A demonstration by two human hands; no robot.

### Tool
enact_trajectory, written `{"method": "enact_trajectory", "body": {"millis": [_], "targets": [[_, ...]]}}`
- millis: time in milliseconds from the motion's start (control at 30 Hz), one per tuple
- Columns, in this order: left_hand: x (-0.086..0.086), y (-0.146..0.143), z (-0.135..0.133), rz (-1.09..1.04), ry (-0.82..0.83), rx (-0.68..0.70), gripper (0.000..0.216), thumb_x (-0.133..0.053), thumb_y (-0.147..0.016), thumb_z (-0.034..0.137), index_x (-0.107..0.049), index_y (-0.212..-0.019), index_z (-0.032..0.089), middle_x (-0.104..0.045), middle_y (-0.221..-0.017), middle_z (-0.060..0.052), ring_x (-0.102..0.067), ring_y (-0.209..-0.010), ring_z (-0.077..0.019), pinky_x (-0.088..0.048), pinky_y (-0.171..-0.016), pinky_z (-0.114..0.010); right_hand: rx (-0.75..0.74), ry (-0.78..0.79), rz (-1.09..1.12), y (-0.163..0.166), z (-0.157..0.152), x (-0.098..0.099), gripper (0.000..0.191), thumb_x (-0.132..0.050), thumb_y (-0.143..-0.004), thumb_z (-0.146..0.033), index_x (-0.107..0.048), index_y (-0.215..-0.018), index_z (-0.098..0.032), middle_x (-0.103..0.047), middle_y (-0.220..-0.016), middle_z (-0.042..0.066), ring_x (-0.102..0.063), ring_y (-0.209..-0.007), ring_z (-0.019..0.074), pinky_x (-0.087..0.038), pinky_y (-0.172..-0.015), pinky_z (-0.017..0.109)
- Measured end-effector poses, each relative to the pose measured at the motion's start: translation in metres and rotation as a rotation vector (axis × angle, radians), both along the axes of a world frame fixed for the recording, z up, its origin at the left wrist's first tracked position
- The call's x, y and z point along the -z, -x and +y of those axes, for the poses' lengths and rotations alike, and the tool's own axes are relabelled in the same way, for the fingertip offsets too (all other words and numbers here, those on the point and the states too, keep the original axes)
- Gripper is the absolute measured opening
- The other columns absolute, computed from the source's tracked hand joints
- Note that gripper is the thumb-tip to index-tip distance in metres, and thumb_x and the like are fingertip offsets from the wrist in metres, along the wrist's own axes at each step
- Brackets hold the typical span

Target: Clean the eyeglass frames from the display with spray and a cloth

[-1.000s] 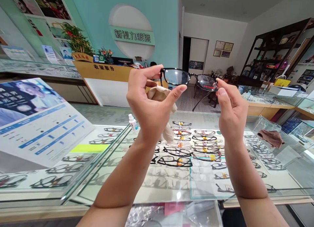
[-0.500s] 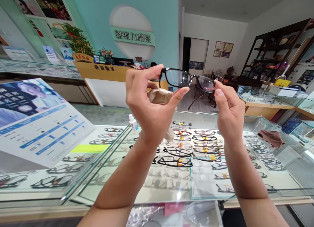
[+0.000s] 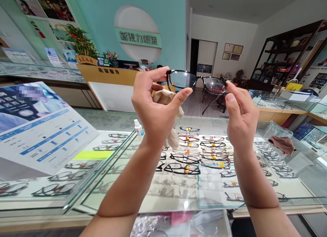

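Both hands held black-framed glasses [image 3: 196, 81] raised above a glass display counter [image 3: 178, 189]. Left hand [image 3: 155, 107] pinched the frame's left end between thumb and forefinger, a beige cloth [image 3: 167, 97] tucked in its palm; right hand [image 3: 240, 116] gripped the right end. Rows of spectacle frames [image 3: 194, 155] lay under the glass; a small white bottle [image 3: 138, 128] stood near.

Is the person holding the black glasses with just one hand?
No, the left hand pinches one end of the black glasses and the right hand pinches the other end.
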State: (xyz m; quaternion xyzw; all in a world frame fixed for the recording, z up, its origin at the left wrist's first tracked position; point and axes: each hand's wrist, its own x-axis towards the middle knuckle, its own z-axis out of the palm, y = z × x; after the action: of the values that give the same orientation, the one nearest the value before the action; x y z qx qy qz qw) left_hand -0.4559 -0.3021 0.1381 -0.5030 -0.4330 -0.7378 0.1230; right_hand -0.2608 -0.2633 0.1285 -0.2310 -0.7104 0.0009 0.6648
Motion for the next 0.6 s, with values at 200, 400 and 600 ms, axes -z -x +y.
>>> {"method": "enact_trajectory", "body": {"millis": [200, 400, 600], "targets": [[0.004, -0.007, -0.007, -0.015, -0.013, 0.057, 0.062, -0.088, -0.074, 0.069, -0.069, -0.124, 0.037, -0.069, -0.135, -0.004, -0.063, -0.125, -0.0323, -0.053, -0.069, -0.043, -0.018, 0.019, 0.007, 0.002, 0.004, 0.0, 0.038, -0.055, -0.108, -0.041, -0.075, -0.138, -0.029, -0.07, -0.121, 0.009, -0.066, -0.108, 0.023, -0.056, -0.098, 0.044], [0.001, 0.001, -0.002, -0.067, 0.069, 0.192, 0.071, -0.087, -0.072, 0.074, -0.067, -0.132, 0.041, -0.072, -0.133, -0.002, -0.065, -0.124, -0.0312, -0.055, -0.07, -0.041, 0.004, -0.038, 0.018, 0.002, -0.004, -0.001, 0.037, -0.053, -0.109, -0.041, -0.074, -0.138, -0.032, -0.069, -0.124, 0.008, -0.066, -0.114, 0.0257, -0.057, -0.099, 0.048], [0.003, 0.016, 0.013, -0.071, 0.042, 0.311, 0.068, -0.089, -0.068, 0.077, -0.072, -0.12, 0.037, -0.076, -0.123, -0.001, -0.07, -0.115, -0.027, -0.056, -0.069, -0.038, 0.008, -0.102, 0.026, 0.002, -0.013, -0.002, 0.037, -0.05, -0.112, -0.039, -0.072, -0.141, -0.037, -0.065, -0.124, 0.008, -0.063, -0.12, 0.0266, -0.058, -0.1, 0.049]]}}
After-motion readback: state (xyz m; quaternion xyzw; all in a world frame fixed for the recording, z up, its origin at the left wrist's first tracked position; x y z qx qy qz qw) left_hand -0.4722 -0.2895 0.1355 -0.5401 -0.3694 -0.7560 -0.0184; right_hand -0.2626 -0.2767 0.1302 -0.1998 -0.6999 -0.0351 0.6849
